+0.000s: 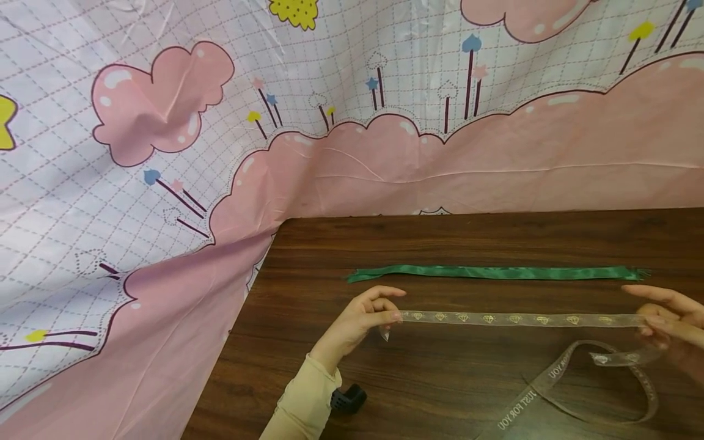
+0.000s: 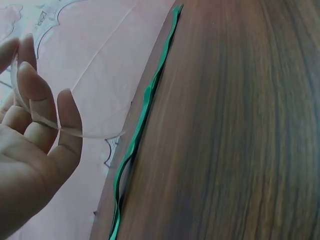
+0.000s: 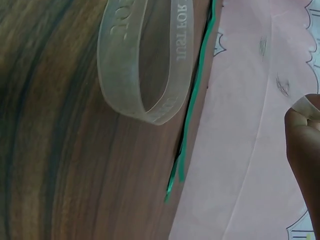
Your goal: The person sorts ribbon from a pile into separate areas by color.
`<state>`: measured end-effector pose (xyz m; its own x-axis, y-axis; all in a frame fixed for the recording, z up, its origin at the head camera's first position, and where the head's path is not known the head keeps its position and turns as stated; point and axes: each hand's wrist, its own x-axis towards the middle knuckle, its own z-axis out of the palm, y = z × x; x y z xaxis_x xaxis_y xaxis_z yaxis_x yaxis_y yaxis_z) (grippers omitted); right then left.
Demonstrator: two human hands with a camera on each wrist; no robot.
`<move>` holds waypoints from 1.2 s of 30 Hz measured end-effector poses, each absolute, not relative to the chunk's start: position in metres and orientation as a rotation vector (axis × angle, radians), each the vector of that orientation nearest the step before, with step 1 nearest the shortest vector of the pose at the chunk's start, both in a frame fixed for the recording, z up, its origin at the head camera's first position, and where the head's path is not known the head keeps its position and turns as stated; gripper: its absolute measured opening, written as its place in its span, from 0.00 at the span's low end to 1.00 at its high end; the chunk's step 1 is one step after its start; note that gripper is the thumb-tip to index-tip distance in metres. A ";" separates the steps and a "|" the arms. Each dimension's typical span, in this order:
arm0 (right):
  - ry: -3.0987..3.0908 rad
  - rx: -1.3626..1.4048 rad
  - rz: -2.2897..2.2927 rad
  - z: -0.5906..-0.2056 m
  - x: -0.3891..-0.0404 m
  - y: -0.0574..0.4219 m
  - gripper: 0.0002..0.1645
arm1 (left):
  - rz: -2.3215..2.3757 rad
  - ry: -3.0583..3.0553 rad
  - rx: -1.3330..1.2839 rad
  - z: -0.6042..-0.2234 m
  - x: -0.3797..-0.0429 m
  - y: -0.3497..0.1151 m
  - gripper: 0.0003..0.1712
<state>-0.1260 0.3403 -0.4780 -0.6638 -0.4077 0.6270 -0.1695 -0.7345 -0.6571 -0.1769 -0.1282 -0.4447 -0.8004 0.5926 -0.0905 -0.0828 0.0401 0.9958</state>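
Observation:
A sheer ribbon with gold diamond prints (image 1: pixel 488 319) is stretched nearly level above the table. My left hand (image 1: pixel 357 324) pinches its left end between thumb and finger, and a short end hangs below. In the left wrist view that hand (image 2: pixel 37 130) has the ribbon crossing its fingers. My right hand (image 1: pixel 673 318) pinches the ribbon at the right, its forefinger extended. A sheer strip lettered "JUST FOR YOU" (image 1: pixel 541 384) loops below the right hand; whether it belongs to the same ribbon, I cannot tell. Behind lies a folded green ribbon (image 1: pixel 495 272), untouched.
The brown wood-grain table (image 1: pixel 308 244) meets a cloth (image 1: pixel 385 165) printed with pink clouds at its back and left edges. A black device (image 1: pixel 349 399) sits at the left wrist, beside the cream sleeve (image 1: pixel 305 397).

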 end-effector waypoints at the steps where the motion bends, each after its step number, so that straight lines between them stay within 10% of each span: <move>1: 1.071 -1.206 -2.541 -0.480 -0.127 0.342 0.36 | 1.824 1.835 0.510 -0.445 -0.178 -0.130 0.25; 26: 1.366 -0.992 -2.646 -0.523 -0.148 0.401 0.37 | 1.889 2.046 0.243 -0.473 -0.207 -0.168 0.23; 36: 1.773 -0.396 -2.608 -0.586 -0.162 0.464 0.35 | 1.873 2.112 0.155 -0.483 -0.216 -0.172 0.21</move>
